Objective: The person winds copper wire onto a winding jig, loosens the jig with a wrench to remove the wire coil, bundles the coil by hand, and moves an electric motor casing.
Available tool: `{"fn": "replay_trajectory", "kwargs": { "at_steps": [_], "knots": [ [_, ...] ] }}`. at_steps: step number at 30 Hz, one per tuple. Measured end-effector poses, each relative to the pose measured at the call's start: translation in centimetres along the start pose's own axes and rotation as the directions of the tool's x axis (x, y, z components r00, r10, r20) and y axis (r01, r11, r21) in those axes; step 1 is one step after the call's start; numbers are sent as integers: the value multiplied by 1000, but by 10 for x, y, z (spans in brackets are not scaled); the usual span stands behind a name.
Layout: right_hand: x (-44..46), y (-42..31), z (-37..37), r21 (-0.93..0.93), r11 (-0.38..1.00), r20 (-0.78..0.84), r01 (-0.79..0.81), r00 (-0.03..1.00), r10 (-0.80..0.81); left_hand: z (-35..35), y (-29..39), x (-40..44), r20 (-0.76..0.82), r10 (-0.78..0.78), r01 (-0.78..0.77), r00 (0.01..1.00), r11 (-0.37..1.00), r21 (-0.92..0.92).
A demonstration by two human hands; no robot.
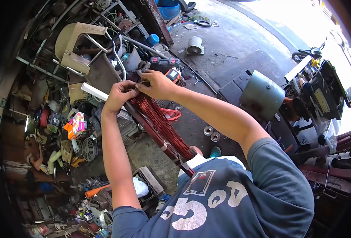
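Note:
A long bundle of reddish copper wire [161, 125] stretches along a dark red bar [153, 135], which slopes from near my lap up to the far end. My left hand [121, 96] is closed in a pinch at the bundle's far end, thumb and fingertips over the wire. My right hand [155, 84] meets it there from the right, its fingers also pinched at the wire. The fingers hide the exact strands between them. A loose loop of brighter red wire [171, 114] hangs just right of the bundle.
An orange and black device [172, 74] and a dark toolbox [164, 62] lie beyond my hands. A tan-framed chair [70, 47] and cluttered parts fill the left. Two metal rings [212, 133] lie on the floor. A grey metal cylinder [262, 94] stands at right.

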State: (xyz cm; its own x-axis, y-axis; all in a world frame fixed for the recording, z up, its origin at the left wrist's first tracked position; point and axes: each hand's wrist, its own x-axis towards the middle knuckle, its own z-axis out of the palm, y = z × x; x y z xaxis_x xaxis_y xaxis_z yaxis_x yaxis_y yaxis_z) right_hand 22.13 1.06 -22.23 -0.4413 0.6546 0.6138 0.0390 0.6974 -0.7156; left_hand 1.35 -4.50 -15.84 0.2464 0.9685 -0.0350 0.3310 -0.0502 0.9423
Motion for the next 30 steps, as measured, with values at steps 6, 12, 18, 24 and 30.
{"fn": "replay_trajectory", "kwargs": {
  "at_steps": [6,12,18,24,30],
  "knots": [
    [2,-4,7,-31,999,-52,-17,999,16,-4,5,-3,17,65,-67,998,982,179],
    [6,-7,3,31,998,2,-46,999,46,1,15,-7,6,22,-22,1000,993,114],
    [10,-4,2,97,973,172,-210,966,192,2,17,-17,-6,107,-107,994,994,-28],
    [25,9,0,253,845,390,-471,849,357,-4,9,-22,5,118,-117,993,993,-31],
    [19,19,16,558,545,416,-626,779,469,-6,10,-29,13,89,-88,996,996,-30]
  ]
}}
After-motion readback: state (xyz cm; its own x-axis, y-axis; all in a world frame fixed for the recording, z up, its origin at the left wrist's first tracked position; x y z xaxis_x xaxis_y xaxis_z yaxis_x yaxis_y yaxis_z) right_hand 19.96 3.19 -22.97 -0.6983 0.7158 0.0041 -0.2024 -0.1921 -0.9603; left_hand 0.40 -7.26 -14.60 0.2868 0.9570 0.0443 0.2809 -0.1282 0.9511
